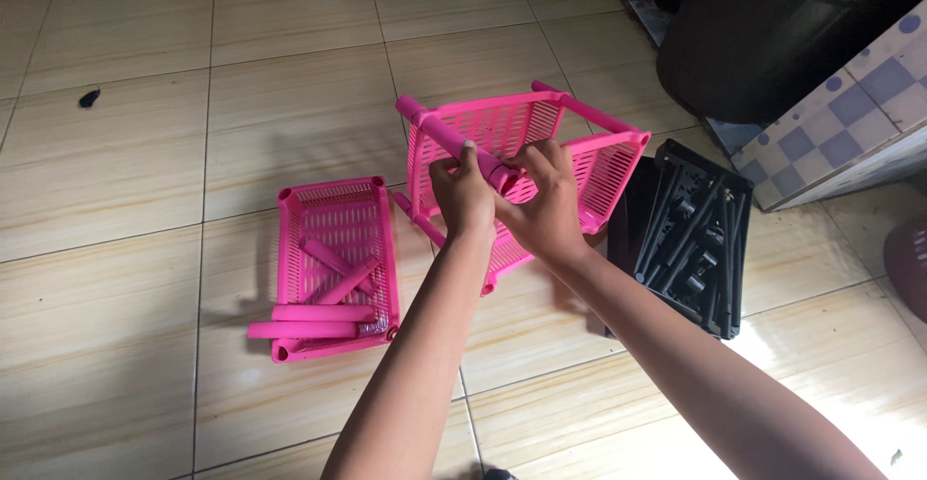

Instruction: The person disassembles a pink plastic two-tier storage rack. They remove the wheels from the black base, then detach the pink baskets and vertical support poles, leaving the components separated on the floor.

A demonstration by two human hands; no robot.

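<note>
Both hands grip one pink tube (pixel 454 140) at a corner of the pink rack (pixel 541 152) mid-floor: left hand (pixel 463 195) clasped around it, right hand (pixel 548 205) pinching its near end. Seating it likely calls for a firm, straight push.

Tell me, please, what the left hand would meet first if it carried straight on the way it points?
Probably the pink tube that the left hand already grips, then the upright pink slatted shelf right behind; depth is uncertain.

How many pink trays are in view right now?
2. One pink tray lies flat on the floor to the left, with loose pink tubes in it. The other tray stands tipped up behind both hands. More could be hidden behind it.
</note>
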